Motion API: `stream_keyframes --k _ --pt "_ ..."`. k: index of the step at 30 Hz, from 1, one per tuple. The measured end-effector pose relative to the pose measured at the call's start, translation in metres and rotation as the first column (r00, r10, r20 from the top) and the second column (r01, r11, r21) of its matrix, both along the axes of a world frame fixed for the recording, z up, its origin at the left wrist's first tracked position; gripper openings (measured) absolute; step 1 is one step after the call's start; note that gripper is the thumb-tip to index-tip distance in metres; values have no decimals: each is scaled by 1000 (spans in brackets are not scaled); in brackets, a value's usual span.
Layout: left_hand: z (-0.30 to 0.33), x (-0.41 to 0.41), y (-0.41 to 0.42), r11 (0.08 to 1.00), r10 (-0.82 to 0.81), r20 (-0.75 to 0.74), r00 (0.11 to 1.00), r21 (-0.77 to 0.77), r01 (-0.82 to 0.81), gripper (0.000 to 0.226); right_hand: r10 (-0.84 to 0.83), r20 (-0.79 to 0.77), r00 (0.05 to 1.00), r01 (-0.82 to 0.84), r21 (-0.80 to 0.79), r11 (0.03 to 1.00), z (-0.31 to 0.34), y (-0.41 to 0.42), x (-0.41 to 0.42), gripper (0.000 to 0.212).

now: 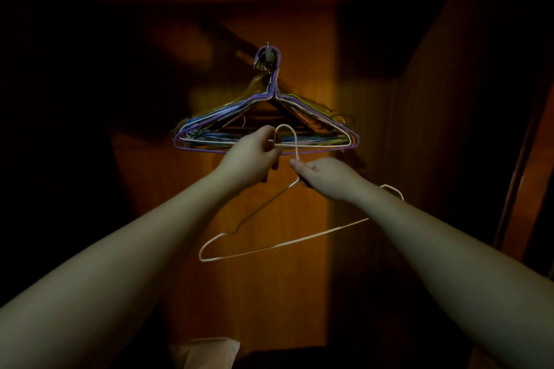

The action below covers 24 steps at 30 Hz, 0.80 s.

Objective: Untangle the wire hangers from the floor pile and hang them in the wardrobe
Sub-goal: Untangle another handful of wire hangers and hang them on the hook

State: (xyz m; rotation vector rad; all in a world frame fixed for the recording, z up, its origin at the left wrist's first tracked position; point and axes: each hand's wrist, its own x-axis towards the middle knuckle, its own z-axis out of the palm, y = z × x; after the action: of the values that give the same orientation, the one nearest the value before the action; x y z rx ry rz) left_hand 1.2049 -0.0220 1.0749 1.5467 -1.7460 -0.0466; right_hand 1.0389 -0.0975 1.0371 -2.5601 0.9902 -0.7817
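Observation:
A bundle of several coloured wire hangers (263, 132) hangs from a small hook (267, 52) on the wardrobe's back panel. Below it I hold a white wire hanger (284, 244), tilted, its hook loop raised in front of the bundle's lower bars. My left hand (251, 156) pinches the tip of that hook loop. My right hand (325, 175) grips the hanger's neck just under the loop. The hanger's right shoulder is partly hidden behind my right wrist.
The wardrobe's wooden back panel (239, 293) glows orange in the middle; its sides are in deep shadow. A door edge (515, 183) stands at the right. A pale object (207, 350) shows at the bottom edge.

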Motion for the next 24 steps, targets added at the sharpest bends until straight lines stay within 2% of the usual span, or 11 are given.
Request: stream_keyframes --k 5,9,11,13,15,17,19,24 --pt "11 10 -5 979 187 316 930 -133 -152 35 -16 2 1000 16 0 1000 5 -4 2 63" --pt "13 13 -5 952 291 493 820 -237 -195 33 -37 -14 999 37 -3 999 4 -8 5 65" --pt "14 11 -6 944 296 425 855 -269 -193 26 -20 29 999 20 1 1000 7 -8 8 64" --pt "19 11 -8 965 190 179 965 -216 -150 25 0 74 997 3 -29 1000 15 -9 11 64" --pt "27 11 -11 980 69 -40 997 -182 -75 19 8 130 991 1 -69 998 26 -12 13 63" --pt "36 13 -12 983 49 -80 996 -175 -62 17 2 192 981 20 -109 994 43 -15 15 56" --pt "43 20 -14 982 98 -92 991 -154 -111 22 -17 257 966 55 -140 989 62 -18 17 51" --pt "46 47 -18 959 252 33 967 -142 -245 29 -72 259 963 114 -150 982 104 -34 29 52"
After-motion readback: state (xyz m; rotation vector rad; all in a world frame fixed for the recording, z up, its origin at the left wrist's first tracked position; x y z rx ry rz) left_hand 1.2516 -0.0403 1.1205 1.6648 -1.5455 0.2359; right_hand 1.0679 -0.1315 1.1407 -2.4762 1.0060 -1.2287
